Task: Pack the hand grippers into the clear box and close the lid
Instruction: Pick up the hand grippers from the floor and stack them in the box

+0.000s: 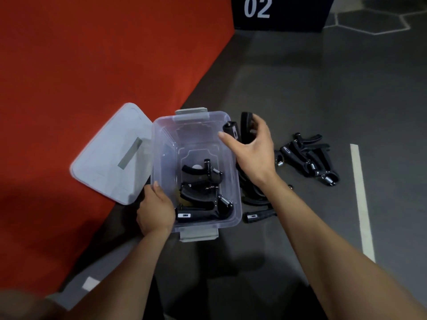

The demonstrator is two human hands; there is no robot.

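Reading the writing first, I see a white "02" on the dark block (279, 12) at the top; the small white labels on the handles are too small to read. The right hand (251, 148) has its fingers curled around a black hand gripper (233, 131), above the right rim of the clear box (161, 139). The left hand (156, 210) grips the box's near left wall. Several grippers (203, 199) lie inside, a pile (309, 158) on the floor at right. The lid (111, 155) lies open beside the box, on the red mat (92, 65).
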